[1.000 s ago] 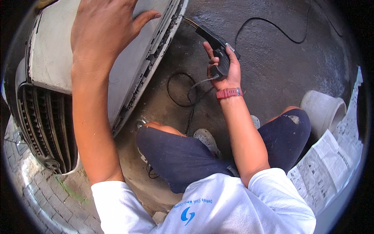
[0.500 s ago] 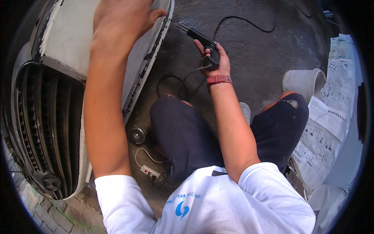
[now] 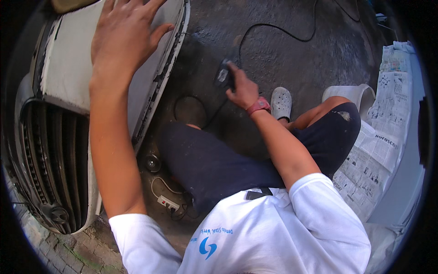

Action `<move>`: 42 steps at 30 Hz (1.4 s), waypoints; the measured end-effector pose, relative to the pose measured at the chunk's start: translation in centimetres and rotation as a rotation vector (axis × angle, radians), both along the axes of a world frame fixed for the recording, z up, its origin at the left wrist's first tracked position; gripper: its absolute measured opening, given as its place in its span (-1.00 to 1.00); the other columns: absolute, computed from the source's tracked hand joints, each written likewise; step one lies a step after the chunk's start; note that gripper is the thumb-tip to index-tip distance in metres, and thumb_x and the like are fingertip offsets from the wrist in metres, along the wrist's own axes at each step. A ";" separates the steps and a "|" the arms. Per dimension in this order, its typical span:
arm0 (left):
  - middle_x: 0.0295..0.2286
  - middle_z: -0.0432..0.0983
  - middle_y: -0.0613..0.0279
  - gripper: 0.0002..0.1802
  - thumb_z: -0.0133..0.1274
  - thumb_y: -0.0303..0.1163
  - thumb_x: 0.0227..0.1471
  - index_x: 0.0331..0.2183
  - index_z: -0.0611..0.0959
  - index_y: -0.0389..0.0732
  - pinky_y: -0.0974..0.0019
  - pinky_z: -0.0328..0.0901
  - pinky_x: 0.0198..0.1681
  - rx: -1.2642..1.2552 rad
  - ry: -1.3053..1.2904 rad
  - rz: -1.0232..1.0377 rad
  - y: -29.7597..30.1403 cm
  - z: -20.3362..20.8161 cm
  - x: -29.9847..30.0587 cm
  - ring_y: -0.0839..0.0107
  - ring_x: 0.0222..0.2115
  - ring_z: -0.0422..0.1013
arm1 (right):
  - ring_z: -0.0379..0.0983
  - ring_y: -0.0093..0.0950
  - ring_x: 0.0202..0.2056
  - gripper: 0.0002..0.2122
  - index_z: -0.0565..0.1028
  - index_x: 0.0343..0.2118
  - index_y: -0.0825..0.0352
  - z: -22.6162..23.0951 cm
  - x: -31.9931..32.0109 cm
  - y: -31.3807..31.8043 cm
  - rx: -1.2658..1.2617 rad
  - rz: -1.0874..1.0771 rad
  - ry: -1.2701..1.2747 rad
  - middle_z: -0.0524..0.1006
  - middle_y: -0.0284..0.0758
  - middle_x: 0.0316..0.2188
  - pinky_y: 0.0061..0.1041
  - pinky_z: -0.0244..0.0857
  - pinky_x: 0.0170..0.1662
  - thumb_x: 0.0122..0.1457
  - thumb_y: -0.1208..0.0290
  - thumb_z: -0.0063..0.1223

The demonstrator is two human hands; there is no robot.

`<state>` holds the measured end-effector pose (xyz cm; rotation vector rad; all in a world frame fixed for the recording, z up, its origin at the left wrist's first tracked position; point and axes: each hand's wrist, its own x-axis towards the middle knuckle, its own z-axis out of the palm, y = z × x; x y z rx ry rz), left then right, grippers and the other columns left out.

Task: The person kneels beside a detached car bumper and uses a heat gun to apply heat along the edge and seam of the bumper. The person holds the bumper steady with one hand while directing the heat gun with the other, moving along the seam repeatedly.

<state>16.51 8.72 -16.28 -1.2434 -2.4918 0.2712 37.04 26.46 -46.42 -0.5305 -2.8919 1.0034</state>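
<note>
My left hand (image 3: pixel 125 41) lies over the white, scuffed car body panel (image 3: pixel 68 68) with its fingers spread and nothing in it; whether the palm touches the panel I cannot tell. Low over the dark floor, my right hand (image 3: pixel 245 89) grips a black corded hand tool (image 3: pixel 223 75). The tool is blurred, and its slim nose with two metal prongs, plain half a second ago, cannot be made out now. A black cord (image 3: pixel 255 26) trails from around it across the floor.
A dark car grille (image 3: pixel 54 160) is at the left. Near my knee are a round metal-faced tool (image 3: pixel 152 163) and a white power strip (image 3: pixel 168 202) with plugged cables. To the right stand a white bucket (image 3: pixel 365 98) and a newspaper-covered panel (image 3: pixel 388 105). My grey clog (image 3: pixel 281 103) rests on the floor.
My right hand has turned palm down and lowered the tool slightly toward the floor. My left hand has come nearer and left, its spread fingers now in view. My grey clog shows more.
</note>
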 end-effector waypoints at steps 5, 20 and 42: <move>0.33 0.32 0.32 -0.27 0.29 0.09 0.07 0.27 0.50 0.30 -0.02 0.07 0.45 0.131 0.065 0.001 0.6 -0.2 -2.3 0.20 0.39 0.15 | 0.55 -0.20 0.06 -0.32 0.13 0.48 0.02 -6.9 -1.3 0.3 0.271 0.578 -0.223 0.50 -0.25 0.19 -0.19 0.33 0.16 0.29 0.47 -0.03; 0.41 0.19 0.38 -0.16 0.22 0.29 0.07 0.34 0.44 0.37 0.04 0.09 0.41 -0.141 0.178 0.221 4.0 -0.8 -2.3 0.24 0.40 0.14 | 0.49 -0.14 0.12 -0.68 0.56 0.06 0.25 -7.5 -13.9 3.7 -0.127 0.155 -0.361 0.55 -0.13 0.05 -0.07 0.28 0.19 0.27 0.31 0.13; 0.37 0.20 0.10 -0.07 0.36 0.23 -0.01 0.32 0.46 0.16 0.02 0.14 0.40 -0.219 0.188 0.193 4.5 -0.9 -2.5 -0.01 0.38 0.10 | 0.63 -0.13 -0.13 -0.72 0.71 -0.24 0.31 3.9 -36.2 5.8 -0.977 -0.230 0.795 0.65 -0.16 -0.22 -0.26 0.51 -0.01 -0.08 0.48 0.46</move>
